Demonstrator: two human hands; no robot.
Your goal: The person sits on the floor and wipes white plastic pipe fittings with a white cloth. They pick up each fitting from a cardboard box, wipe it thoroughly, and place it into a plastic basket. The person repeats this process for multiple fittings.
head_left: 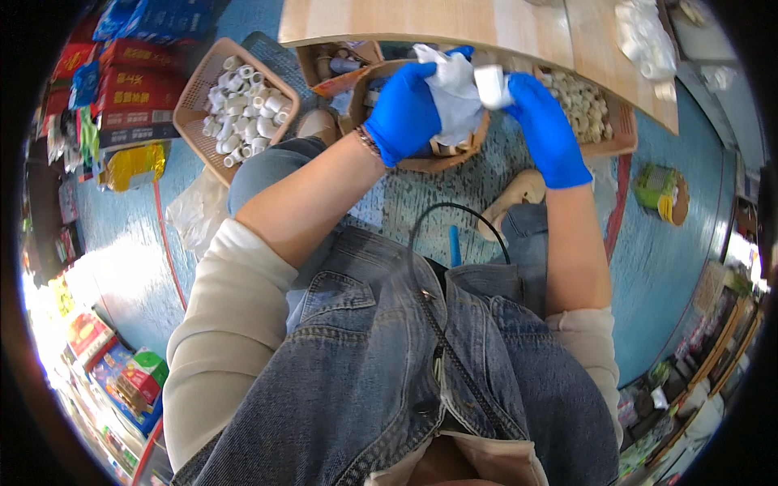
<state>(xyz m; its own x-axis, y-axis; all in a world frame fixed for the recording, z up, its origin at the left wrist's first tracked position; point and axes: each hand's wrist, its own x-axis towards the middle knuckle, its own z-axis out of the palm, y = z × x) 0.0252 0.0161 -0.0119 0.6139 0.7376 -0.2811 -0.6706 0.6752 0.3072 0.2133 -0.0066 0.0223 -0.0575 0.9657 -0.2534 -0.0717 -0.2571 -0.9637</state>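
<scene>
My left hand [408,116], in a blue glove, is closed on a crumpled white cloth [455,95] that hangs down from its fingers. To the right, my gloved right hand [551,130] grips a white plastic pipe fitting [490,87] by its right side. The fitting is held up just right of the cloth, its outline slightly blurred. Below both hands stands an open round cardboard box [429,164], its contents largely hidden by the left hand and the cloth.
A tan plastic basket [188,121] of white pipe fittings stands at left, another basket [622,134] of smaller fittings at right. A wooden table [486,24] overhangs the far side, with a clear bag [646,40] on it. Red cartons [138,87] are stacked far left.
</scene>
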